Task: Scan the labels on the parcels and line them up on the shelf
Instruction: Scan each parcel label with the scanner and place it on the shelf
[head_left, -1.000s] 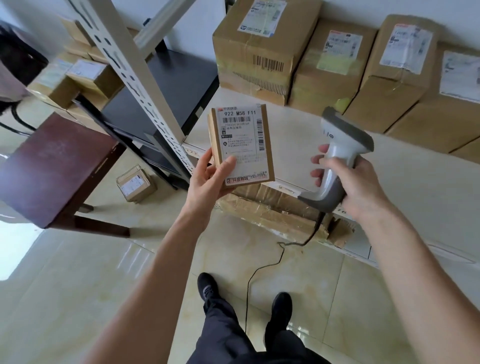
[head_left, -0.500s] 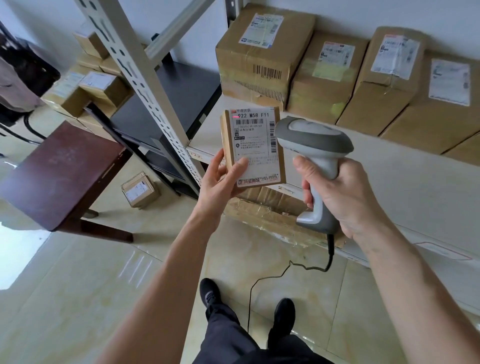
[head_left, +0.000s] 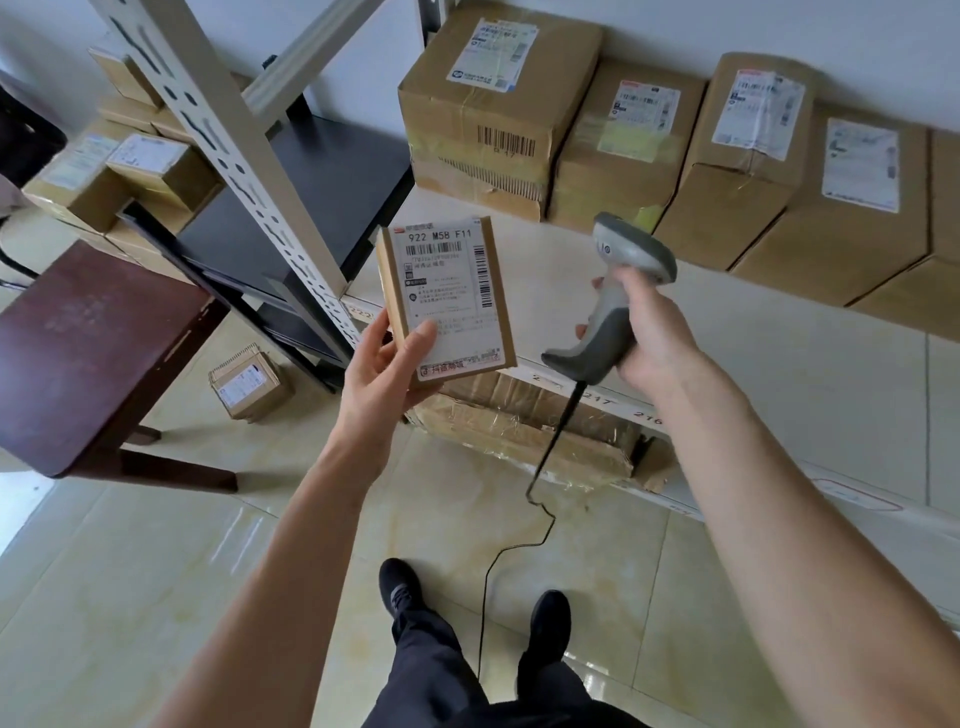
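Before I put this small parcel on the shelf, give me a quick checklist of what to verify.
1. Left hand grips the small flat cardboard parcel: ok.
2. White label faces up, readable: ok.
3. Right hand holds the grey corded handheld scanner clear of the parcel: ok.
4. Scan registered: cannot tell.
5. Bare space on the cream shelf in front of the row of brown boxes: ok.

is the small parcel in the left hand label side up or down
Label side up: the small parcel shows its printed label to the camera, the left hand gripping its lower edge.
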